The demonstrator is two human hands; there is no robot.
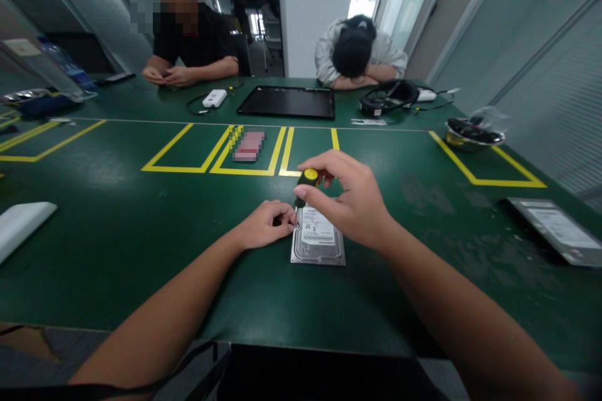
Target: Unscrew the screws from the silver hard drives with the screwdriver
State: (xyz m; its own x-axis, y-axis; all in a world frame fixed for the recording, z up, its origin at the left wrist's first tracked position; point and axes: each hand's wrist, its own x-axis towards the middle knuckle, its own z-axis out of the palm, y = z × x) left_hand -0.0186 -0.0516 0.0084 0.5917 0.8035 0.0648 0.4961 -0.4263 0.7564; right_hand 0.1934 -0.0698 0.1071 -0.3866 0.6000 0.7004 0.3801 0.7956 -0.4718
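A silver hard drive (pixel 316 252) with a white label lies flat on the green table in front of me. My right hand (pixel 350 197) grips a screwdriver (pixel 309 177) with a black and yellow handle between thumb and fingers. Its thin shaft points down at the drive's left edge. Beside that edge, my left hand (pixel 266 223) has thumb and forefinger pinched together close to the shaft's tip. Whatever sits between those fingertips is too small to make out. My right hand hides the drive's upper right part.
Another hard drive (pixel 557 230) lies at the right. Yellow tape (pixel 176 170) marks boxes on the table, one holding a pink item (pixel 249 146). Beyond are a black panel (pixel 286 102), a headset (pixel 389 98) and a metal bowl (pixel 475 135). Two people sit opposite.
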